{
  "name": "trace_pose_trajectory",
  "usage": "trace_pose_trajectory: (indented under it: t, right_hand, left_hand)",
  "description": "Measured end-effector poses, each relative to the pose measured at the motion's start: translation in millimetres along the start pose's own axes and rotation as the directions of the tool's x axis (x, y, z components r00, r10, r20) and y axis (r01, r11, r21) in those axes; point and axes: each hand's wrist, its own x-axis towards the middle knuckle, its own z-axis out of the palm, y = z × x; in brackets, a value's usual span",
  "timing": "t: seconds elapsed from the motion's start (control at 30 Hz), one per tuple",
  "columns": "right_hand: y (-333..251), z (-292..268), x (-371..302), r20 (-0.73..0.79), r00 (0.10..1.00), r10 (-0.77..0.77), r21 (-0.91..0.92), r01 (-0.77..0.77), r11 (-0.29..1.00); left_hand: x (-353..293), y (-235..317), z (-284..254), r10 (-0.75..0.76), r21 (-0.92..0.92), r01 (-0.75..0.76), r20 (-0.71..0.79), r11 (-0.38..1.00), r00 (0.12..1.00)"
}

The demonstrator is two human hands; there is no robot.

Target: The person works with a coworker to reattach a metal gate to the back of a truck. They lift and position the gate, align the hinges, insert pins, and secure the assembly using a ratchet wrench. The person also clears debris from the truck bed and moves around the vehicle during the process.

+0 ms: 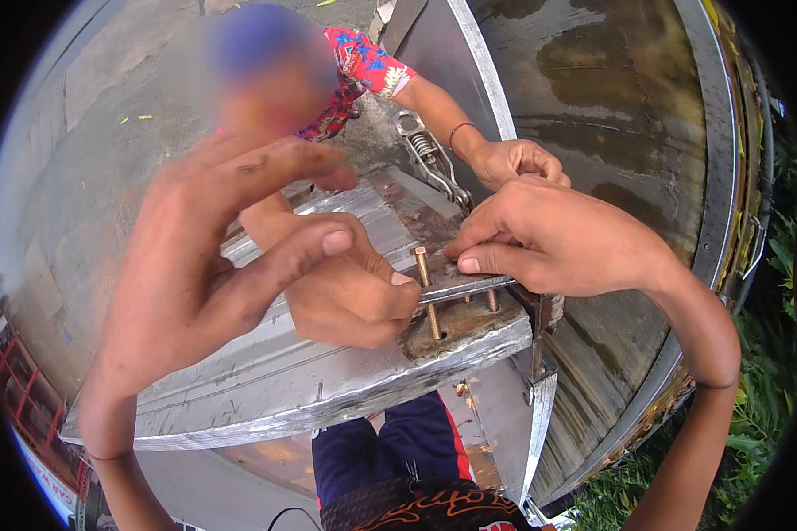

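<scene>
My left hand (205,257) is raised over the silver metal beam (239,389), its thumb and fingers apart and nothing between them. At the beam's right end, my right hand (567,237) has thumb and index finger closed just over a flat metal plate (463,288); what they pinch is hidden. A brass-coloured hex bolt (421,264) stands through the plate, its head up and its shank reaching down to the beam. Below the plate near my right thumb, another bolt shank (493,301) shows. A co-worker's hand (350,288) grips the plate's left end.
Facing me across the beam is a co-worker in a red floral shirt (376,71). Their other hand (518,164) is beyond mine. A spring-loaded metal latch (429,155) lies behind the plate. To the right stands a large wet, stained panel (611,97); green plants (753,380) grow past it.
</scene>
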Motion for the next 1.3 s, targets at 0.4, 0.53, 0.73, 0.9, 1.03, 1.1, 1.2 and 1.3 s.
trace_pose_trajectory:
  t: [0.4,0.53,0.73,0.9,1.03,1.1,1.2,1.3]
  right_hand:
    - [12,-22,9,0.172,0.954,-0.246,-0.182,0.276,0.944]
    - [25,-24,25,0.198,0.93,-0.311,-0.077,0.331,0.941]
    - [23,-33,27,0.282,0.903,-0.324,0.126,0.3,0.945]
    - [23,-33,25,0.286,0.928,-0.239,-0.048,0.263,0.964]
    - [22,-29,21,0.256,0.927,-0.274,-0.112,0.31,0.944]
    - [26,-31,24,0.298,0.923,-0.243,-0.058,0.272,0.961]
    - [31,-26,19,0.251,0.931,-0.266,-0.002,0.275,0.961]
    - [38,-19,16,0.147,0.928,-0.344,-0.078,0.357,0.931]
  left_hand:
    - [75,-25,34,0.046,-0.299,0.369,0.827,0.88,0.56]
    - [70,-24,42,0.051,-0.33,0.436,0.841,0.837,0.539]
    - [71,-14,48,0.055,-0.283,0.409,0.872,0.867,0.486]
    - [64,-24,46,0.213,-0.418,0.292,0.815,0.86,0.539]
    - [59,-32,52,0.17,-0.44,0.487,0.848,0.754,0.502]
    - [62,-29,58,0.066,-0.365,0.612,0.888,0.701,0.455]
    - [62,-19,68,-0.084,-0.269,0.688,0.897,0.674,0.433]
    - [62,-15,72,-0.138,-0.273,0.691,0.868,0.67,0.477]
